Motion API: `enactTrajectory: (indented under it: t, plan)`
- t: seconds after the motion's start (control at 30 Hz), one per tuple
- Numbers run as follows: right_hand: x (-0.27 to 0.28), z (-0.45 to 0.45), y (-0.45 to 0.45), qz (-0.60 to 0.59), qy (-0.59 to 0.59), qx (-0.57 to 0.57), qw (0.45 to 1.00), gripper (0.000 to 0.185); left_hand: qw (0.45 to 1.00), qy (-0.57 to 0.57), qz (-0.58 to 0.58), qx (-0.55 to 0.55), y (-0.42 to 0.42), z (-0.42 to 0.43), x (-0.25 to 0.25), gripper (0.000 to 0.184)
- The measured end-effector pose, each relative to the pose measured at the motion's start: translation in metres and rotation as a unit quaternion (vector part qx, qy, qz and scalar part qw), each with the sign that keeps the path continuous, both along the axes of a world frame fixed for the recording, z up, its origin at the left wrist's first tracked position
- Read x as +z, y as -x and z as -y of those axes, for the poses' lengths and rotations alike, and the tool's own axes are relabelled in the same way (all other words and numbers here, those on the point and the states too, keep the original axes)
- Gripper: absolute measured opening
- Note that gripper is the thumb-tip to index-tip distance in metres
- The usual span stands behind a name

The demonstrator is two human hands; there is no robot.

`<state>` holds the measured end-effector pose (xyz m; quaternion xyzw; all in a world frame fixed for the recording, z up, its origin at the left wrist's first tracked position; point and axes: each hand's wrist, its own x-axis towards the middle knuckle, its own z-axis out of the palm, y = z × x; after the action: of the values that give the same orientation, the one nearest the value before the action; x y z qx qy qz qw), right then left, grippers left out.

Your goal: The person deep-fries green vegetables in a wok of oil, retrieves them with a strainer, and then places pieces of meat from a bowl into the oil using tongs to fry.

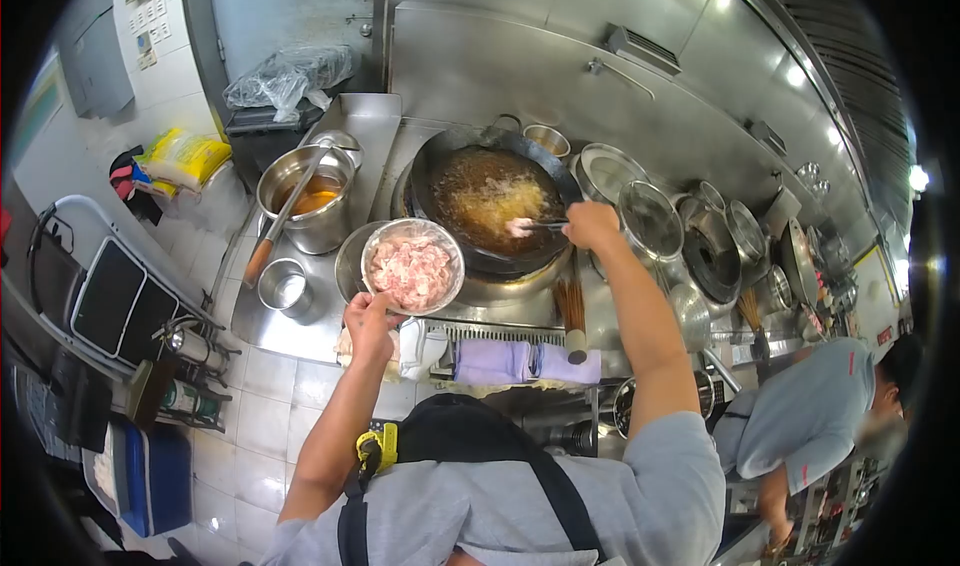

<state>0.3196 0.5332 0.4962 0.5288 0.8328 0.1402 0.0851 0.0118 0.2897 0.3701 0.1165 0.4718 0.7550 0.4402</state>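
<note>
My left hand (369,325) grips the near rim of a metal bowl (455,284) filled with raw, pale pink meat pieces (410,271). The bowl is held just left of a large black wok (428,166). Dark oil bubbles in the wok, with pale foam (505,201) around its middle. At the wok's right side, my right hand (592,226) is closed around dark chopsticks (545,227). Their tips point left over the oil, with a piece of meat (519,228) at them.
A pot of orange liquid (316,198) with a wooden-handled ladle (260,256) stands left. Near it is a metal cup (285,288). Strainers (650,219) and a bamboo brush (572,321) lie right. Purple cloths (490,361) line the front edge. Another person (805,406) works at right.
</note>
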Motion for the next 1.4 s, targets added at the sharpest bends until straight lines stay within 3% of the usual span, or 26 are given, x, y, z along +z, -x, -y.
enactTrajectory:
  t: [0.1,0.2,0.3,0.47,0.57,0.73,0.8,1.0,1.13,1.23,1.3,1.4]
  plan:
    - [0.010,-0.003,-0.014,-0.075,-0.013,-0.055,0.996,0.031,1.000,0.017,0.005,-0.003,0.002,0.002,-0.001,0.019]
    - [0.078,0.044,0.007,-0.095,-0.031,-0.018,0.995,0.032,1.000,0.001,0.013,-0.006,0.002,0.004,0.001,0.017]
    - [0.115,0.105,0.031,-0.089,-0.036,0.148,0.984,0.033,1.000,0.000,-0.009,-0.014,-0.001,-0.002,0.003,0.015]
    - [0.066,0.107,0.056,0.043,0.030,0.236,0.970,0.028,0.998,-0.009,-0.042,-0.052,-0.016,-0.008,0.019,0.017]
    - [0.075,0.110,0.050,0.033,0.052,0.208,0.976,0.025,0.998,-0.014,-0.050,-0.047,-0.017,-0.013,0.017,0.016]
    - [0.109,0.124,0.025,-0.083,-0.068,0.229,0.968,0.023,0.999,0.006,-0.041,-0.028,-0.007,-0.007,0.001,0.015]
    - [0.110,0.114,0.016,-0.135,-0.098,0.215,0.962,0.023,0.999,0.012,-0.036,-0.028,-0.004,-0.006,-0.004,0.016]
    - [0.050,0.058,0.012,-0.045,0.011,0.071,0.996,0.025,0.999,0.012,-0.010,-0.027,-0.005,-0.001,-0.006,0.019]
    - [0.006,0.046,0.017,-0.013,0.049,0.048,0.998,0.029,1.000,0.008,-0.015,-0.026,-0.007,0.001,-0.004,0.017]
    - [0.036,0.064,0.020,-0.063,-0.012,0.061,0.996,0.031,0.999,0.017,-0.024,-0.017,-0.003,0.006,-0.010,0.015]
    - [0.073,0.103,0.035,-0.083,0.006,0.126,0.988,0.032,1.000,0.016,-0.021,-0.014,-0.004,0.005,-0.004,0.015]
    - [0.070,0.143,0.058,-0.065,0.010,0.228,0.971,0.031,0.999,0.010,-0.028,-0.012,-0.005,0.001,-0.002,0.016]
